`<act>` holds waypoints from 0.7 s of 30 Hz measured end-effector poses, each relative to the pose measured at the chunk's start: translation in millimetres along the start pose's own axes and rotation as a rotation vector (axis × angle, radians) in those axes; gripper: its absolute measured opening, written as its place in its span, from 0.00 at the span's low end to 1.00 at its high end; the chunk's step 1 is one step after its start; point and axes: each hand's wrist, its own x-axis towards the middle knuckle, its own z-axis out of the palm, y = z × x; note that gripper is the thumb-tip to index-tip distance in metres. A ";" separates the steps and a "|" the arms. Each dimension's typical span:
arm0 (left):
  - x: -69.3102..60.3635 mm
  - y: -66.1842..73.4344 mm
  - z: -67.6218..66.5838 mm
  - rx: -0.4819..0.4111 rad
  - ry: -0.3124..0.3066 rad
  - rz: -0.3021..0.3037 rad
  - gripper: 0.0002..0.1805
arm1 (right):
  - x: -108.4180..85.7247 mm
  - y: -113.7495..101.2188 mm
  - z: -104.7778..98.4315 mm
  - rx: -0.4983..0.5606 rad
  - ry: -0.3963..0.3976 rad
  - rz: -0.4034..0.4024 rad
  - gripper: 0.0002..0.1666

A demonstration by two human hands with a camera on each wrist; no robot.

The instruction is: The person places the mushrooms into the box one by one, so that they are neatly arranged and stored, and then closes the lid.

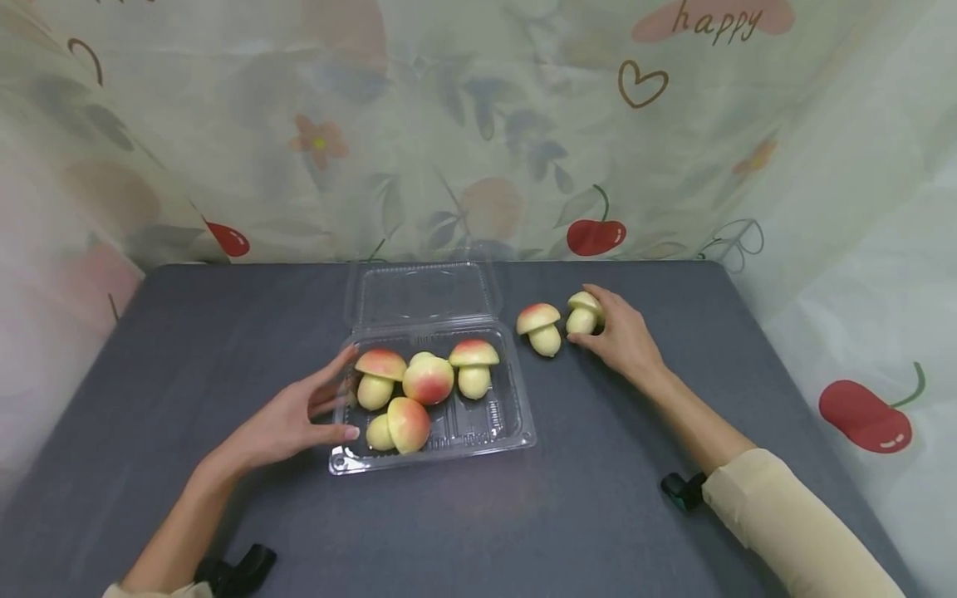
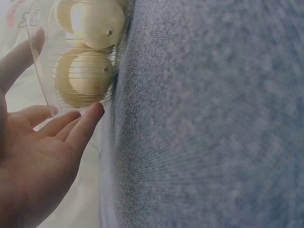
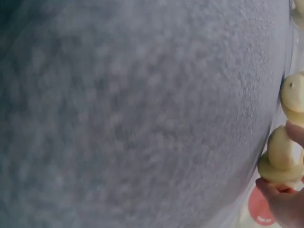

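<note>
A clear plastic clamshell box (image 1: 516, 436) stands on the table with its lid folded back. Several toy mushrooms with red-and-yellow caps lie in it, among them one at the front left (image 1: 408, 425) and one at the right (image 1: 474, 365). My left hand (image 1: 295, 415) is at the box's left side, thumb and loosely extended fingers spread about the rim; the left wrist view shows fingertips against the clear wall. Right of the box, my right hand (image 1: 624, 332) pinches a pale toy mushroom (image 1: 581, 316) between thumb and fingers. Another toy mushroom (image 1: 544, 336) lies just left of it.
The dark grey table (image 1: 598, 515) reaches back to a patterned curtain (image 1: 419, 149), which also hangs along both sides. The box's transparent lid (image 1: 419, 295) lies toward the table's back edge. A black strap device (image 1: 682, 492) is on the right wrist.
</note>
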 end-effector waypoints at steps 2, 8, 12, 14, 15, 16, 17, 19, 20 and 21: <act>0.3 0.3 -0.3 0.001 0.000 0.000 0.57 | -0.1 2.3 -2.2 0.011 -0.003 0.000 0.51; 0.5 0.5 -0.9 0.000 -0.004 0.003 0.57 | -3.1 10.0 -4.9 0.050 -0.018 0.010 0.54; 1.1 0.7 -1.0 0.006 -0.005 0.002 0.57 | -4.5 13.5 -6.8 0.048 -0.018 -0.033 0.52; 1.1 0.8 -0.9 0.006 -0.005 0.000 0.57 | -5.2 14.5 -8.0 0.042 -0.015 -0.053 0.52; 1.0 0.8 -0.9 0.004 -0.005 -0.001 0.57 | -5.6 14.8 -8.7 0.040 -0.012 -0.060 0.52; 0.9 0.8 -0.8 0.004 -0.005 0.000 0.57 | -6.0 15.3 -9.3 0.039 -0.010 -0.062 0.52; 0.8 0.7 -0.8 0.003 -0.005 0.001 0.57 | -6.4 15.5 -9.8 0.041 -0.007 -0.059 0.52; 0.4 0.6 -0.9 0.003 -0.005 0.003 0.57 | -7.3 15.5 -10.8 0.058 -0.003 -0.046 0.53; 0.3 0.5 -0.9 0.004 -0.005 0.004 0.57 | -7.8 15.3 -11.2 0.071 -0.001 -0.039 0.53; 0.2 0.3 -0.9 0.006 -0.005 0.005 0.57 | -8.5 15.1 -11.6 0.085 0.001 -0.032 0.53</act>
